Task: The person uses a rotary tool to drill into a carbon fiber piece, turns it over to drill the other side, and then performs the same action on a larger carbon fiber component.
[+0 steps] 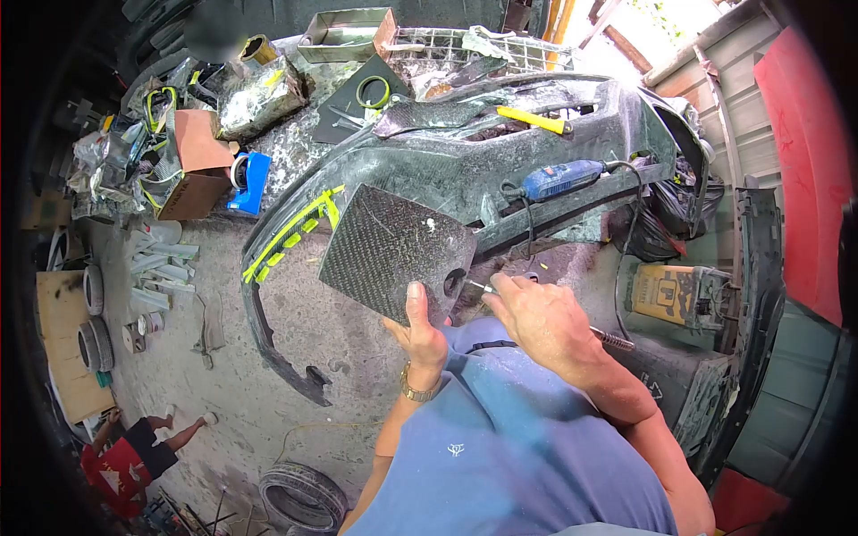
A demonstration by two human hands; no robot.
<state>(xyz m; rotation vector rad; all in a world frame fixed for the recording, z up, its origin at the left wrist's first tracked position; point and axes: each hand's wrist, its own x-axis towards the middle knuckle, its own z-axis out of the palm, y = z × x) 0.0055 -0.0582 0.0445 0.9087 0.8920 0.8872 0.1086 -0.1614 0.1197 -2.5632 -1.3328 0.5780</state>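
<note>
My left hand grips the lower edge of a black carbon fibre sheet, thumb on its upper face. The sheet is tilted in front of my chest, with pale specks on it and a dark round hole near its right corner. In my right hand is a slim rotary tool handpiece, mostly hidden by the fingers; its coiled spring end sticks out behind the hand. Its thin metal tip points at the hole, right by the sheet's edge. Beyond the sheet, a blue rotary tool with a cord lies on a large dark bumper-shaped part.
A yellow-handled tool and a roll of yellow tape lie at the back. A blue tape dispenser stands beside a cardboard box. Tyres rest on the floor. A person in red is at lower left.
</note>
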